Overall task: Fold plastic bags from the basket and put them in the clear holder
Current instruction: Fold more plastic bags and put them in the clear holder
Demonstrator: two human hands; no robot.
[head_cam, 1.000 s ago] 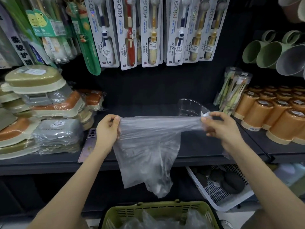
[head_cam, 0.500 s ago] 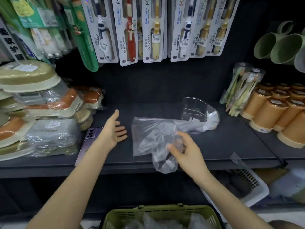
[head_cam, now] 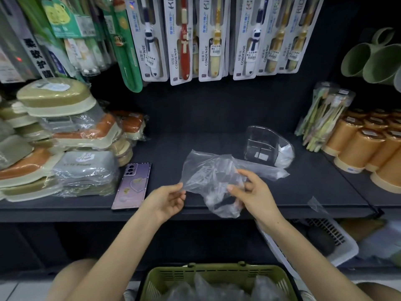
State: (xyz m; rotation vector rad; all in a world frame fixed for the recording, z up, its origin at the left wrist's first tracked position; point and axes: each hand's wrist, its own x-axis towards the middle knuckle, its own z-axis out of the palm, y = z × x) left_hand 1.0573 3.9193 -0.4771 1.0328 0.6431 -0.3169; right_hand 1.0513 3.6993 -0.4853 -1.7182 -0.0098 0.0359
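One broad, matte black shelf (head_cam: 173, 148) spans the scene, with a stack of film-wrapped, rounded soap boxes (head_cam: 65, 140) at its left end and smooth orange cylindrical cups (head_cam: 358, 146) at its right. Carded children's toothbrushes (head_cam: 184, 40) hang along the far wall. At the near edge, below the shelf, sits an olive-green plastic basket (head_cam: 214, 271) with a slotted wall, holding crumpled translucent bags (head_cam: 217, 290).

A thin, wrinkled, see-through plastic bag (head_cam: 208, 172) lies on the middle of the shelf, its lower part drooping over the near lip and one long handle trailing right towards the clear holder (head_cam: 262, 144). That holder is a rigid, transparent tub with a curved wall; it stands far right of the bag, with white film bunched at its right side. A glossy lilac phone (head_cam: 132, 185) lies flat just left of the hands.

The left hand (head_cam: 167, 199) pinches the bag's left edge between thumb and fingertips. The right hand (head_cam: 253, 194) grasps its crumpled middle, thumb opposing curled fingers.
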